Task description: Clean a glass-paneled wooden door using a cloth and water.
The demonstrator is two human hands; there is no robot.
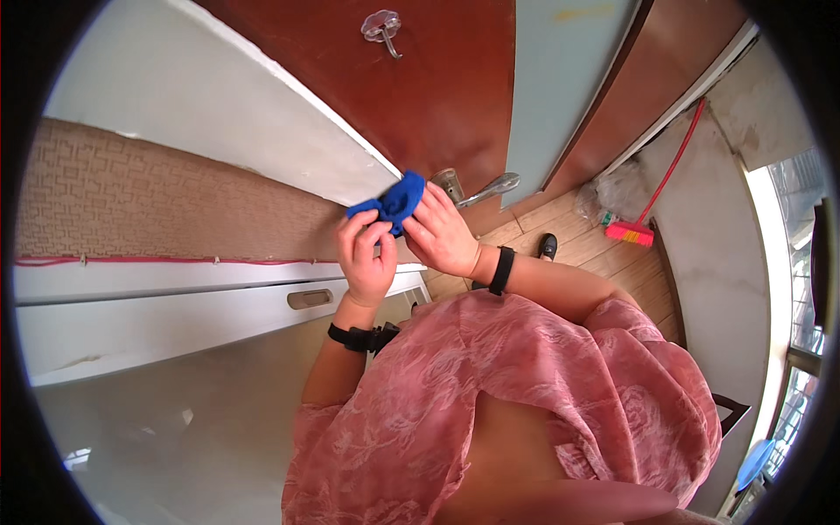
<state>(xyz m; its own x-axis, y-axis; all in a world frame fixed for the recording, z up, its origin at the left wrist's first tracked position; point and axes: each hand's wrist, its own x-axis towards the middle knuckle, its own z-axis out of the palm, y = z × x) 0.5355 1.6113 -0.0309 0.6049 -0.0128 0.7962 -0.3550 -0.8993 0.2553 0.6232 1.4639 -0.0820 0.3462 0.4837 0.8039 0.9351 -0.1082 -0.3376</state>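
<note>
Bunched up between my two hands is a blue cloth, folded and crumpled. My left hand grips its lower left part between thumb and fingers. On its right side, my right hand pinches the cloth, fingers pointing up and left. The cloth is in front of the lower end of a white door frame, beside a reddish-brown door; whether it touches the frame I cannot tell. Just right of my right hand are the door's metal lever handle and its plate.
A clear hook is on the door. A white-framed sliding panel stands at left below a patterned brown wall with a pink cable. A red broom leans at right near a clear plastic bag on the wood-look floor.
</note>
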